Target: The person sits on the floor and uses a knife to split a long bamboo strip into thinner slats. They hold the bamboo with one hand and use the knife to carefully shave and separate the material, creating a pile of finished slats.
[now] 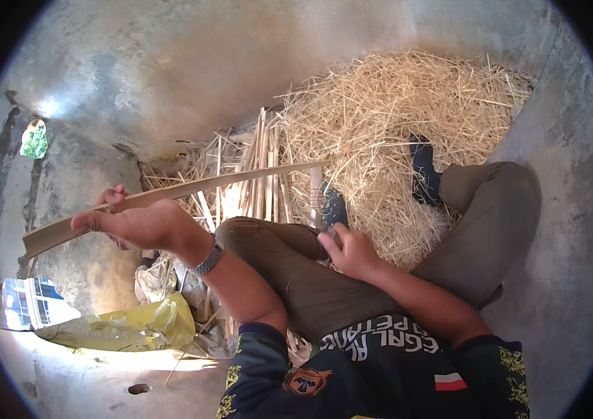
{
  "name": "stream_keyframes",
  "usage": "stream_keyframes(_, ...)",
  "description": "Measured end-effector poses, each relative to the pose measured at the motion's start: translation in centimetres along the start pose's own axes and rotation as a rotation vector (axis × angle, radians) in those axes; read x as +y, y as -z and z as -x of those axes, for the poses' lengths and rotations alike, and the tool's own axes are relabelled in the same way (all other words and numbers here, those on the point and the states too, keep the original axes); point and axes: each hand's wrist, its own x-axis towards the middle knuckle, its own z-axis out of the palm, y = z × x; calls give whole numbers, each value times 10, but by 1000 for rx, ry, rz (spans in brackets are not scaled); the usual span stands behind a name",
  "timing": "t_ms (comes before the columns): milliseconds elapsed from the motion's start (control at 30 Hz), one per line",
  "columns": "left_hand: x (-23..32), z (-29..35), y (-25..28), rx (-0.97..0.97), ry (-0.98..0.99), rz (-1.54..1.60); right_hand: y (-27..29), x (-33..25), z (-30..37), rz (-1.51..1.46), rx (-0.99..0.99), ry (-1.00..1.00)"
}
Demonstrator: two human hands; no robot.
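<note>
Nearest is the person's dark shirt [387, 387], then the brown trousers [289, 279], the legs bent and spread. The right hand [354, 253] is by the inner thigh with its fingers curled; something small and grey shows at the fingertips, but I cannot tell what it is or how firmly the grip closes on it. The left hand [144, 223], a metal-banded watch [210, 260] at its wrist, is out to the left, its grip closed around a long, flat bamboo-like slat [206, 184], the thumb lying along it. The slat slants up across the view above the floor, its thin end over the straw. Dark footwear [423, 171] covers the feet. A crumpled yellow sack [167, 322] lies toward the floor's left edge. Beyond the left knee, split sticks [263, 197] lie bundled beside a broad heap of straw [387, 98], which reaches the floor's far edge under a stained wall [233, 63].
</note>
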Motion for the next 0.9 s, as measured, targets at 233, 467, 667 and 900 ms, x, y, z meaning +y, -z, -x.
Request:
stream_keyframes(233, 9, 9, -12, -8, -3, 47, -8, 16, -8, -47, 31, -232)
stream_keyframes(467, 10, 16, -9, -12, -30, 61, -4, -23, 7, -220, -33, 9)
stream_keyframes(667, 16, 21, -21, -39, -36, 14, -9, -30, 3, -267, -10, -105)
stream_keyframes(900, 15, 23, -14, -12, -53, 62, -4, -20, 2, -232, -32, 60)
